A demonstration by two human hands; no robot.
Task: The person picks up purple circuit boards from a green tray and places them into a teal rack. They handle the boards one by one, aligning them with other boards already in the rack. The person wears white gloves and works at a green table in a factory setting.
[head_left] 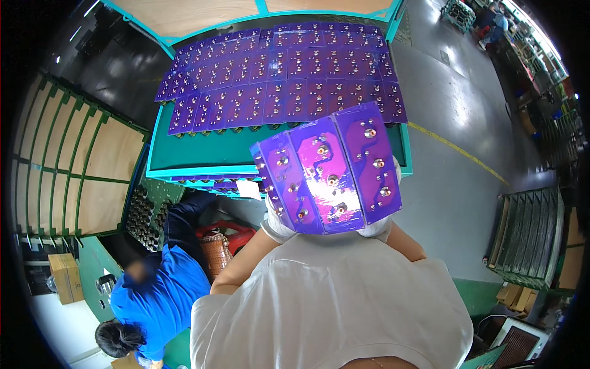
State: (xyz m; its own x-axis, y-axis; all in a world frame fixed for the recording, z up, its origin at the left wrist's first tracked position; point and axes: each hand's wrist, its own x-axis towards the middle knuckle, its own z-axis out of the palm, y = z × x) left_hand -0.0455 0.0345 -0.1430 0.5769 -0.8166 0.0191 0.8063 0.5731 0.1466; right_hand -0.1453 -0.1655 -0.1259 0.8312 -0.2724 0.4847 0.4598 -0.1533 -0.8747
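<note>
Head view: the left hand (275,219) and right hand (376,228), both in white, grasp a purple panel (326,169) by its left and right sides; their fingers are mostly hidden behind it. The panel is raised and tilted before the chest, overlapping the near right part of a teal cart (209,147). Farther off, rows of purple boards (289,67) cover the cart's top. At near left, a co-worker (175,283) in blue bends over.
</note>
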